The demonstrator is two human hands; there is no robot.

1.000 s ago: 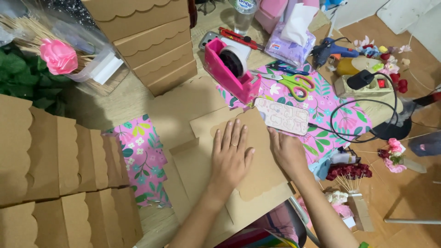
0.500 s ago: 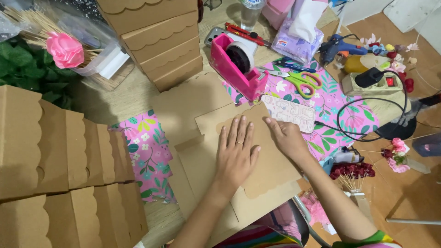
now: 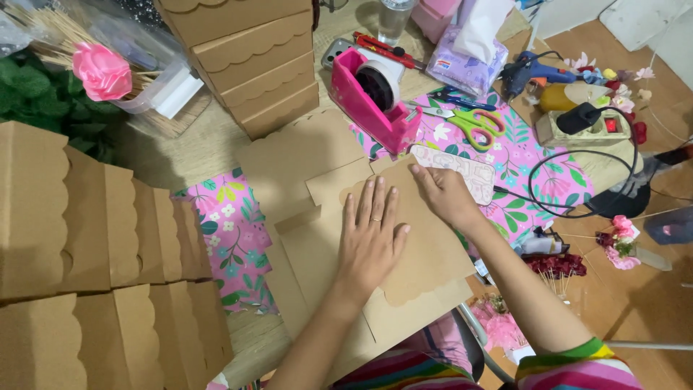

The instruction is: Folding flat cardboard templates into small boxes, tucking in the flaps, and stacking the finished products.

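A flat brown cardboard box blank with scalloped edges lies in front of me on the table. My left hand presses flat on its middle, fingers spread. At the blank's upper right edge, my right hand rests with its fingers bent on the cardboard, beside a pale patterned card. Neither hand grips anything.
Stacks of folded scalloped cardboard boxes stand at the left and the top. A pink tape dispenser, green-handled scissors, a glue gun, a power strip with black cable and small flowers lie to the right.
My right hand has slid up and to the right along the cardboard's edge. The left hand stays pressed flat on the blank.
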